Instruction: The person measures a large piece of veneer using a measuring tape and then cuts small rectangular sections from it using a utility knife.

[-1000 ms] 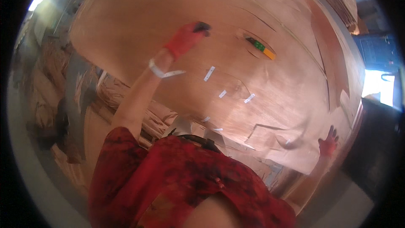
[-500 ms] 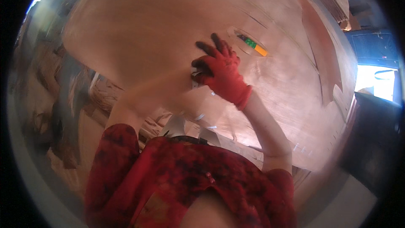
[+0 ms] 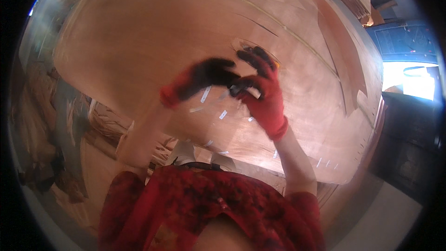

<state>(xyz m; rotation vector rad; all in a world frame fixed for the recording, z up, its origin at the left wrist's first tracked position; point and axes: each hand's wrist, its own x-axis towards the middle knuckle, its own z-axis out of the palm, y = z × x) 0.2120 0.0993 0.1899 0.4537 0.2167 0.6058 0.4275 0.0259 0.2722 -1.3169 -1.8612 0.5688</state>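
My curled left hand (image 3: 199, 79) and half-curled right hand (image 3: 267, 94) meet over the wood veneer sheet (image 3: 134, 42), where white tape strips (image 3: 206, 94) lie; whether either grips the blurred pale strip (image 3: 224, 95) between them, I can't tell.

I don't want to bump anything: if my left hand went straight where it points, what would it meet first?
Your left hand would probably meet your right hand first, though whether they touch now is unclear.
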